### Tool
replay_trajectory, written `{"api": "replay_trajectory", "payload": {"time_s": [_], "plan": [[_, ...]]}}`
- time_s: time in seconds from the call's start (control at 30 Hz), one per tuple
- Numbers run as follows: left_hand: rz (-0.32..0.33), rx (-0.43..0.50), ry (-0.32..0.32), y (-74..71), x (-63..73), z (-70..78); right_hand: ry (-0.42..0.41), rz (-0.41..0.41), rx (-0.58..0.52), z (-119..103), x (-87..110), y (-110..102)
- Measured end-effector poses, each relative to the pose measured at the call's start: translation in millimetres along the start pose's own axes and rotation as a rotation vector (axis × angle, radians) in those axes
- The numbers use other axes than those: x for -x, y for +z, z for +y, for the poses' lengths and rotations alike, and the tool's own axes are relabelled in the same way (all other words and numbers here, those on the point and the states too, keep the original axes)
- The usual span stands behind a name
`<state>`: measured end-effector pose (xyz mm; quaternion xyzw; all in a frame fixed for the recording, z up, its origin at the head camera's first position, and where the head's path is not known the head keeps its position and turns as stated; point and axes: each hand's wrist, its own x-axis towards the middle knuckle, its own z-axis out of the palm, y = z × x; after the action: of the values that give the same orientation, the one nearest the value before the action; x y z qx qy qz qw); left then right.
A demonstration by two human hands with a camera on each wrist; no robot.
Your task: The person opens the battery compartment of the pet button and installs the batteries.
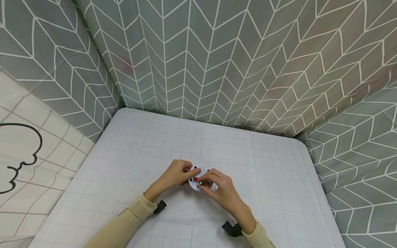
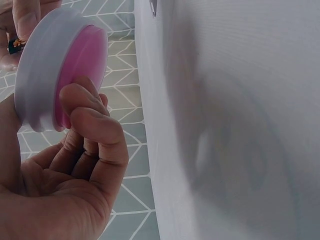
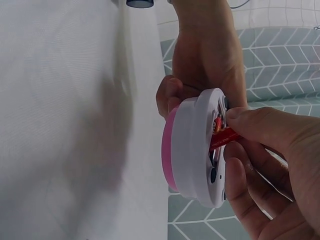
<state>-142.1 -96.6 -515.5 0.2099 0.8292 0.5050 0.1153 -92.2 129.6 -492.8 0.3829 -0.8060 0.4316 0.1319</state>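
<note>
Held up over the table is a round white device with a pink face [image 3: 192, 150], its back with small holes and dark round feet turned up. My left hand [image 1: 177, 173] grips it by the rim, thumb on the back and fingers curled against the pink side [image 2: 89, 60]. Between thumb and fingers my right hand [image 1: 224, 190] pinches a red battery [image 3: 223, 138], which stands tilted with one end in the open battery slot. Another red battery [image 3: 217, 123] lies inside that slot. The right fingertips partly hide the slot.
A pale gridded cloth covers the table [image 1: 149, 137]. Grey curtains [image 1: 198, 69] with white chevron lines hang behind it and at the sides. Black curved pieces [image 1: 232, 229] sit at both wrists. A white tiled-pattern cloth [image 1: 46, 144] is at the left.
</note>
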Motion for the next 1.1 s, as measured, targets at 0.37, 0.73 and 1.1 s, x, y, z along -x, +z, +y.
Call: {"api": "replay_trajectory", "payload": {"time_s": [0.37, 0.73, 1.1], "plan": [[-0.001, -0.002, -0.003, 0.6, -0.1, -0.5, 0.01, -0.029, 0.031, 3.0, 2.4, 5.0], [-0.008, 0.002, -0.013, 0.6, -0.4, -0.3, 0.032, -0.037, 0.047, 4.4, 4.6, 6.7], [-0.012, 0.006, -0.023, -0.3, -1.1, -0.5, 0.068, 0.049, 0.054, 5.2, 3.3, 7.8]]}}
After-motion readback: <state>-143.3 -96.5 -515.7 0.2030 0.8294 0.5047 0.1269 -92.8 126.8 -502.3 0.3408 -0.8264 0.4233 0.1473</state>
